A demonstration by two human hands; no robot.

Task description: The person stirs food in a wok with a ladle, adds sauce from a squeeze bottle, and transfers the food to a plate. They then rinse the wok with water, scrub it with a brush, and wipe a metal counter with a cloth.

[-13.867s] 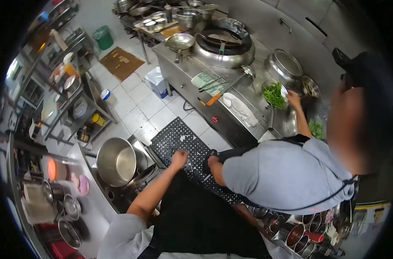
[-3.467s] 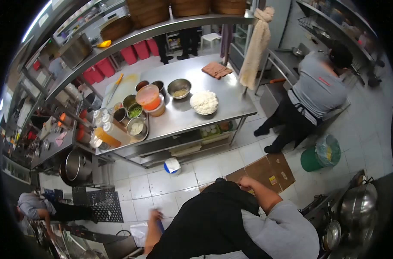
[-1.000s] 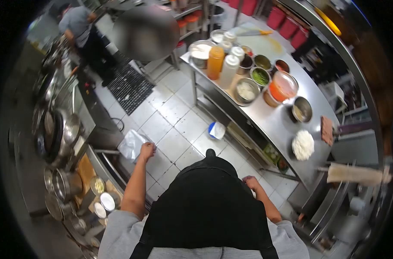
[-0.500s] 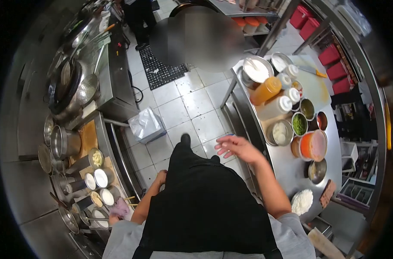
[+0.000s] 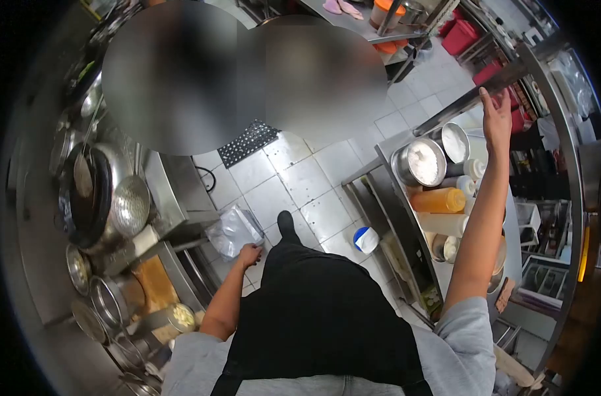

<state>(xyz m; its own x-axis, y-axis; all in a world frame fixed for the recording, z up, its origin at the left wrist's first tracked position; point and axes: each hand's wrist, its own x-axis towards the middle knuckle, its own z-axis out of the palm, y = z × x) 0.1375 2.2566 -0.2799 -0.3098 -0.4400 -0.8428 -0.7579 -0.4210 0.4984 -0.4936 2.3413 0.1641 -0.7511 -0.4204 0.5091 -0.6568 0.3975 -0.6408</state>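
Observation:
My right arm stretches out over the prep counter, and my right hand [image 5: 497, 119] is open with thumb and fingers apart, fingertips right at the metal shelf rail [image 5: 460, 109]. Below the arm are a bowl of white powder [image 5: 422, 162], a second pot of white contents [image 5: 454, 142], an orange squeeze bottle [image 5: 439, 200] and a pale squeeze bottle [image 5: 443, 224]. The forearm hides part of the counter. Low on the other side, my left hand [image 5: 250, 255] hangs with curled fingers and nothing visible in it, close to a plastic-lined bin [image 5: 233, 231].
A wok [image 5: 89, 198] and a perforated ladle [image 5: 131, 204] are on the stove at left, with metal pots [image 5: 109, 297] nearer me. A blue-and-white tub [image 5: 366, 239] stands by the counter's lower shelf. A black mat [image 5: 249, 142] lies ahead, near blurred shapes.
My right hand has moved from in front of my body out to the far right, up at the shelf rail. My left hand has come forward near the bin. The view has shifted.

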